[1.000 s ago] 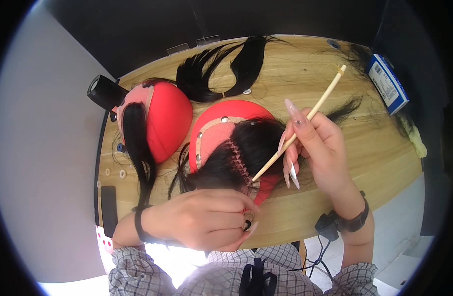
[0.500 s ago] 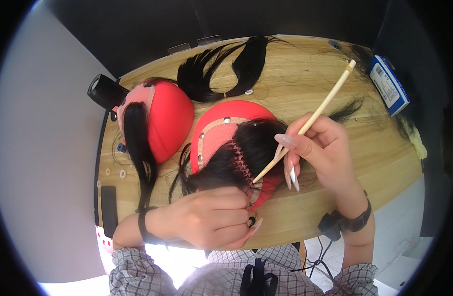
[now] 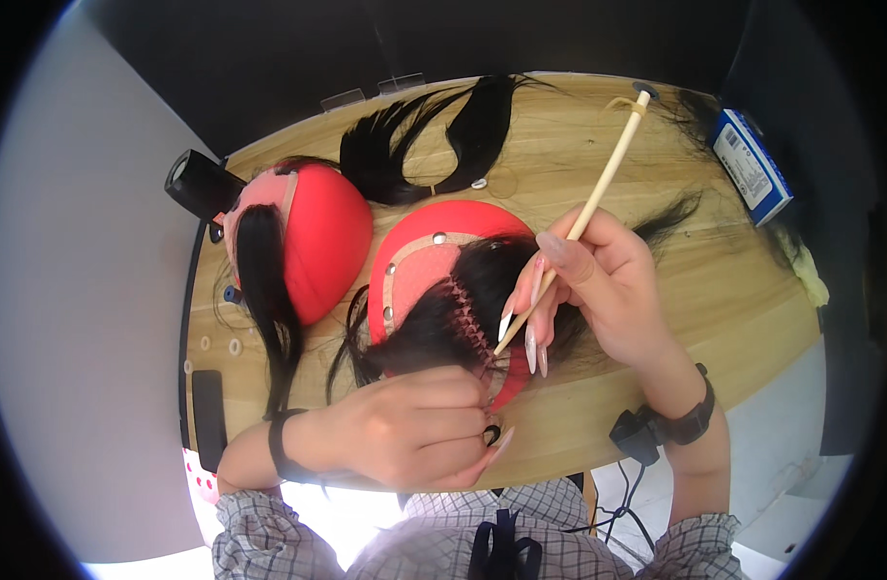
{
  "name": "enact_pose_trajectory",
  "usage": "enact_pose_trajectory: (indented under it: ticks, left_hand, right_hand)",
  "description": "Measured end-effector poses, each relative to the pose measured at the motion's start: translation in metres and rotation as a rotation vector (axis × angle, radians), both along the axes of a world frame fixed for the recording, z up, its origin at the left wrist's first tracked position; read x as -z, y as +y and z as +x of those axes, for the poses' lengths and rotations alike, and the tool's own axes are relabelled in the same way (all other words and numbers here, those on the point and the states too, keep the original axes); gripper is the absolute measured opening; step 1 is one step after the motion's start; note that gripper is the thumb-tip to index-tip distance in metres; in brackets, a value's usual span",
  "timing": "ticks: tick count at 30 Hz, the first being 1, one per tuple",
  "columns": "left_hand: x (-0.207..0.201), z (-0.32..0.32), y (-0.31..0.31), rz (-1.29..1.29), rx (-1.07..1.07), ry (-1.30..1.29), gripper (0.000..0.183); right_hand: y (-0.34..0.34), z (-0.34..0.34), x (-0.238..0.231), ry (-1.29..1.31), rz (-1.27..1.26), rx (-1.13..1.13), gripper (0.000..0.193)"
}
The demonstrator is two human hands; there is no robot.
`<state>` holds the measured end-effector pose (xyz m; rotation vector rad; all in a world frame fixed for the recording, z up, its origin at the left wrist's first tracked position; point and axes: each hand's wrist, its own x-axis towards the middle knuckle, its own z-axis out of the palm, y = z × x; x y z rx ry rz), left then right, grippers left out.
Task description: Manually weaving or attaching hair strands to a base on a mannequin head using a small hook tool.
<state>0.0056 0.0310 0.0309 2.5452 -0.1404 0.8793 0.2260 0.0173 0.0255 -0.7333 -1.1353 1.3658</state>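
Note:
A red dome-shaped head form (image 3: 453, 215) stands in front of me with a pink mesh wig cap (image 3: 419, 275) pinned on it by round silver pins. Black hair (image 3: 419, 329) on the cap is split by a laced-looking parting. In my right hand (image 3: 598, 290) is a slim pale wooden stick (image 3: 603, 179), pinched between thumb and fingers, its tapered lower end at the parting's near end. My left hand (image 3: 405, 425) is closed at the cap's near edge, knuckles up. What its fingertips grip is hidden beneath it.
A second red head form (image 3: 332, 242) with black hair stands at left beside a black cylinder (image 3: 200, 186). Behind lies a tied black hair bundle (image 3: 487, 126). A blue-and-white box (image 3: 753, 169) is at far right, a dark flat slab (image 3: 208, 420) at near left.
My right hand has shifted slightly left and its fingers have curled further around the stick, which now stands a little steeper. The left hand keeps its place on the cap.

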Motion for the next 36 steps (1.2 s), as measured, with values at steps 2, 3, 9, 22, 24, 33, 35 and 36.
enact_pose_trajectory:
  ticks: [2,3,9,22,24,33,35,36]
  left_hand:
    - [0.001,0.000,0.001,0.000,-0.006,0.001,0.014]
    - [0.002,0.000,0.001,0.000,-0.011,0.002,0.014]
    - [0.001,-0.001,0.001,-0.020,-0.007,0.021,0.015]
    - [0.000,0.001,0.003,-0.082,0.014,-0.010,0.015]
    - [0.001,0.001,0.003,-0.110,0.021,-0.022,0.015]
    - [0.006,0.000,0.006,-0.143,0.039,-0.059,0.012]
    - [0.006,0.001,0.006,-0.138,0.039,-0.068,0.012]
    - [0.006,0.001,0.006,-0.133,0.037,-0.075,0.011]
  right_hand:
    - [0.001,-0.001,-0.001,-0.006,-0.008,0.010,0.018]
    - [0.002,-0.001,-0.002,-0.013,-0.016,0.019,0.018]
    - [0.005,-0.005,-0.004,0.006,-0.048,0.023,0.018]
    - [0.009,-0.008,0.000,0.048,-0.059,0.024,0.023]
    - [0.010,-0.009,0.000,0.051,-0.079,0.030,0.025]
    - [0.009,-0.012,0.001,0.083,-0.099,0.057,0.027]
    - [0.008,-0.016,-0.002,0.030,-0.097,0.100,0.029]
    - [0.007,-0.017,-0.003,-0.022,-0.094,0.142,0.030]
